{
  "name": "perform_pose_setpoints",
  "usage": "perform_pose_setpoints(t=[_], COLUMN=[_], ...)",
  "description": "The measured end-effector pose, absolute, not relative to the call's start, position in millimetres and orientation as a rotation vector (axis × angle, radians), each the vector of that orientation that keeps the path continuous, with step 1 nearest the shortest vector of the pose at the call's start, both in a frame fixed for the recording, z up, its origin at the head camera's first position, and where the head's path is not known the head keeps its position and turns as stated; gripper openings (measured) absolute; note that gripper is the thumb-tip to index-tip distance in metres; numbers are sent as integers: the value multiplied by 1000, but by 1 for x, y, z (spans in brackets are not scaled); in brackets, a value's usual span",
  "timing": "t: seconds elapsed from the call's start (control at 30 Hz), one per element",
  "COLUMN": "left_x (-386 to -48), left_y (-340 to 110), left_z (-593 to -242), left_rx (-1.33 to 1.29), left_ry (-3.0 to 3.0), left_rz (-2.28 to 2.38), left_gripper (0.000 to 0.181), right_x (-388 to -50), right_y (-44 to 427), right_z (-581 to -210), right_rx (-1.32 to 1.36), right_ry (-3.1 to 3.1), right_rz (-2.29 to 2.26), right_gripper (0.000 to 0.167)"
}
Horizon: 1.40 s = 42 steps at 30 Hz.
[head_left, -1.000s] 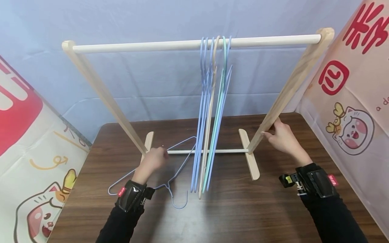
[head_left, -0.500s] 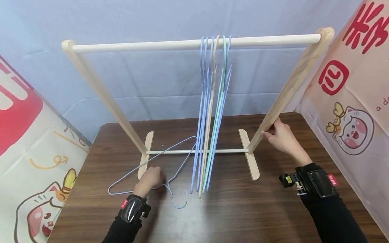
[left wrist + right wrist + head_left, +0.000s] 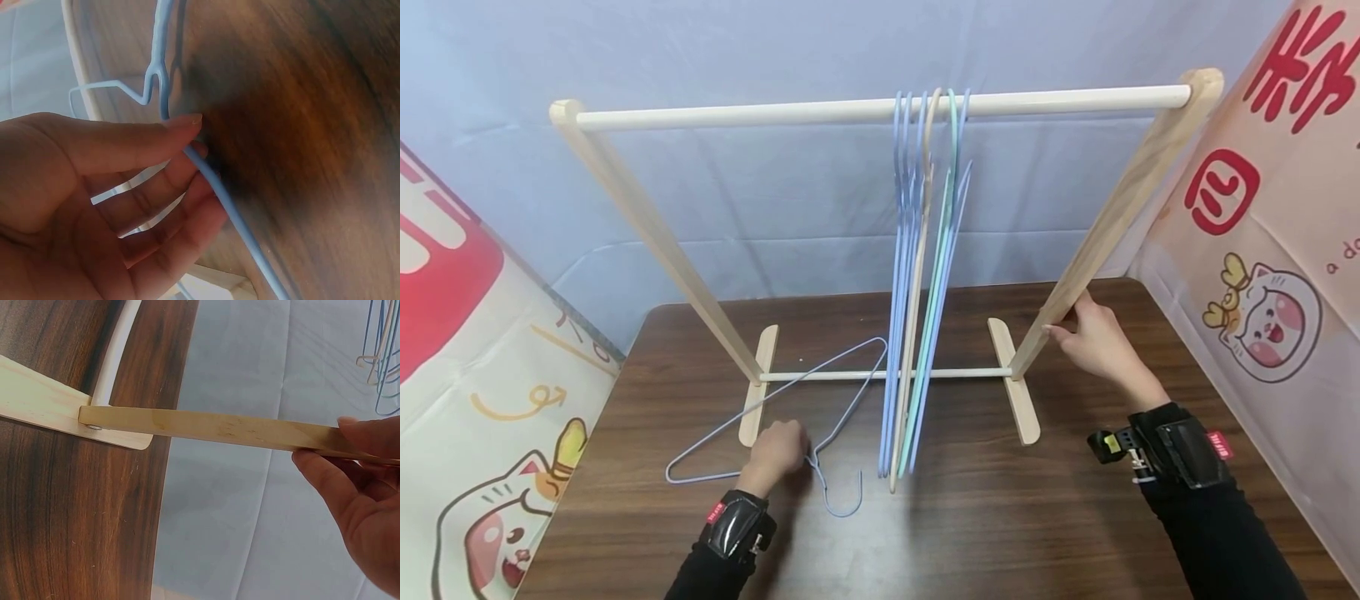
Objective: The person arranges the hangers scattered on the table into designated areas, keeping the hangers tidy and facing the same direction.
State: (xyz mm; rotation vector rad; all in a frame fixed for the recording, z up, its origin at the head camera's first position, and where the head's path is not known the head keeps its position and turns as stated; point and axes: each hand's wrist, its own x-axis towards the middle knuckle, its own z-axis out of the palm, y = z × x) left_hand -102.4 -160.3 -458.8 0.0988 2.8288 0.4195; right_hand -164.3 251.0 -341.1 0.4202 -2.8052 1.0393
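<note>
A light blue wire hanger [image 3: 711, 477] lies on the table left of centre, its hook toward the front. My left hand [image 3: 778, 450] is at one of its arms, near the neck. In the left wrist view, thumb and fingers pinch the blue wire [image 3: 234, 211] just beyond the fork below the hook. My right hand [image 3: 1101, 342] grips the right upright [image 3: 1120, 208] of a wooden clothes rack, low down. The right wrist view has the thumb on one side of this wooden bar [image 3: 212, 427] and fingers on the other.
Several blue, beige and green hangers [image 3: 912, 292] hang bunched on the rack's top rod [image 3: 737, 115]. The rack's left foot [image 3: 766, 350] and right foot [image 3: 1025, 412] stand on the dark table [image 3: 955, 533], joined by a thin lower rod [image 3: 970, 373]. Cloth backdrops surround the table.
My left hand has come down toward the table's front, from near the rack's left foot to the hanger's arm by its neck. My right hand stays on the upright.
</note>
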Motion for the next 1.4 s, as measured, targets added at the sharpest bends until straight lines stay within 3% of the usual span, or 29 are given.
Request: perform_pose_setpoints(t=[0.2,0.63,1.4], left_x=[-102,-100,-100], left_y=[-158,-154,-160], left_z=[-460,-452,-404], left_rx=[94,78,88], left_ry=[2839,2875,3018], left_rz=[425,441,508], left_gripper=[17,15,14], right_x=[-164,-164,-164], right_y=[251,250,251], right_z=[-340,-340,-342], right_rx=[423,419,428], right_ry=[-2810,-2812,-2799], right_rz=[1053,1032,1034], right_gripper=[47,42,41])
